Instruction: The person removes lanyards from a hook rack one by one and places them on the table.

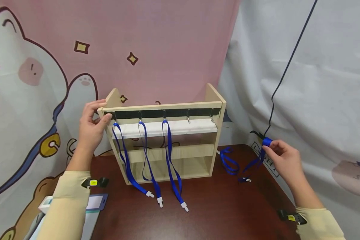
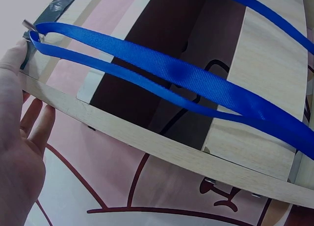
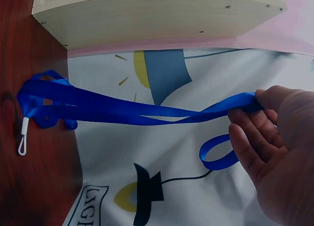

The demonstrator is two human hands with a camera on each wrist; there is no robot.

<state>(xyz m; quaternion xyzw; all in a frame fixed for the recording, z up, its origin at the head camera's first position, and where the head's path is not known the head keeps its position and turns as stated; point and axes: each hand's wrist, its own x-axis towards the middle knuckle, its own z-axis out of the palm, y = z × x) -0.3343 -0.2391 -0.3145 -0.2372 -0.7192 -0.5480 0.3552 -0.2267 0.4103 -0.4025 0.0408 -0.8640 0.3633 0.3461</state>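
Wooden rack [image 1: 195, 151] — three hanging lanyards [image 1: 169, 138]

In front of you hangs a pink cartoon backdrop [image 1: 174, 40], with a pale printed curtain [image 1: 324, 100] rightward and a blue-edged card holder [image 1: 103, 202] at the reddish-brown surface's [image 1: 216, 210] left.

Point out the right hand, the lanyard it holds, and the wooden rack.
Right hand [image 3: 276, 157], right wrist view: palm side.
Lanyard [image 3: 142, 107], right wrist view: upper strand.
Wooden rack [image 1: 187, 152], head view: lower crossboard.
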